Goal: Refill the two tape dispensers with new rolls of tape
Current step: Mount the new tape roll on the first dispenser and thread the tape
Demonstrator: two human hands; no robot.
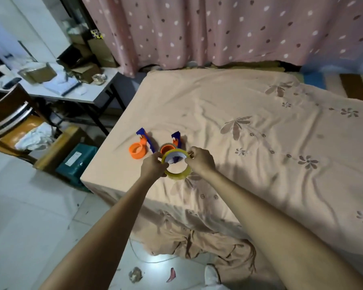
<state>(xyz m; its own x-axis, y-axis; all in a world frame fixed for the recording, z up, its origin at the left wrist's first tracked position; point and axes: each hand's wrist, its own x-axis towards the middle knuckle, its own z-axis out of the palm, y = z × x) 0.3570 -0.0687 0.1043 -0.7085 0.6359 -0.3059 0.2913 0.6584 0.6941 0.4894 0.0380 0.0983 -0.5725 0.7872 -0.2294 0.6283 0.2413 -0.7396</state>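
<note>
You are holding a roll of clear yellowish tape [177, 163] up in front of you with both hands, just above the near corner of the bed [260, 143]. Your left hand [153, 167] grips the left side of the roll, with its fingers curled around the rim. Your right hand [200, 161] holds the right side, and its fingers pinch at the top edge of the roll. You can see right through the hole in the middle of the roll. Two tape dispensers lie on the pink sheet just past your hands. The left dispenser [140, 146] has a blue handle and an orange round part, and that round part has no tape on it. The right dispenser [173, 143] is blue and orange too, and the roll you hold hides part of it, so you cannot tell if the roll touches it. The two dispensers lie side by side, near each other but apart. Behind the bed hangs a pink curtain [218, 28] with light and dark dots. To your left are a wooden chair [11, 118] and a white table [86, 95] with boxes on it. A green box [78, 160] sits on the floor beside the bed.
</note>
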